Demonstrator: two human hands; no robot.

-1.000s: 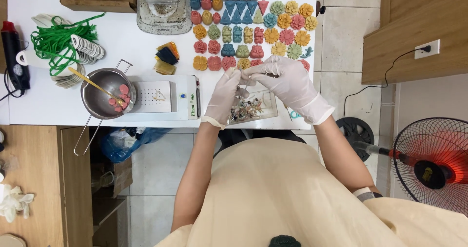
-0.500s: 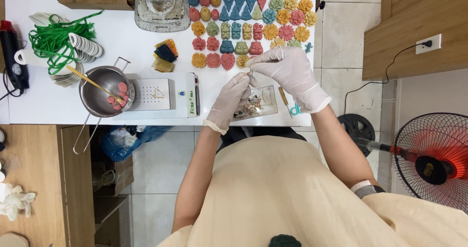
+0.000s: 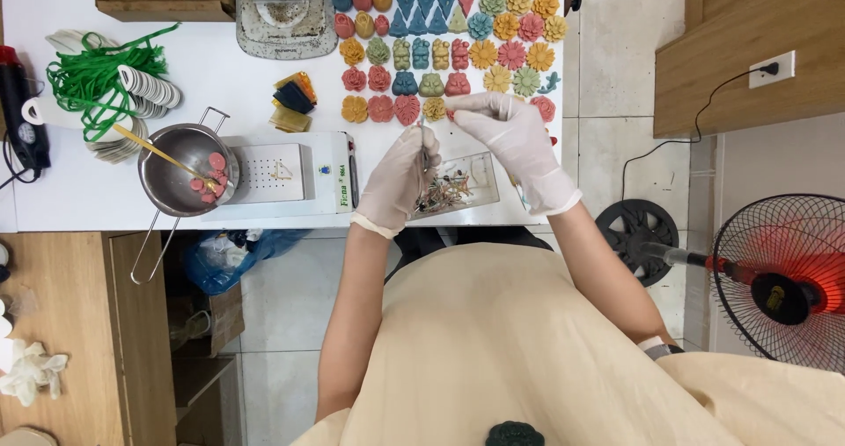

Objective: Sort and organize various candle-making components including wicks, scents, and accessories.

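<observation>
Above the clear tray [image 3: 471,182], both gloved hands [image 3: 458,147] have risen, pinching a thin tool [image 3: 423,142].

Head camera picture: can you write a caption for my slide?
Gloved left hand and right hand work together above a clear tray beside rows of colourful moulded shapes.

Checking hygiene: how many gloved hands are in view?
2. The left hand, holding a thin tool, is over the clear tray; the right hand is just beyond it, beside the coloured moulded pieces. No other hands show.
</observation>
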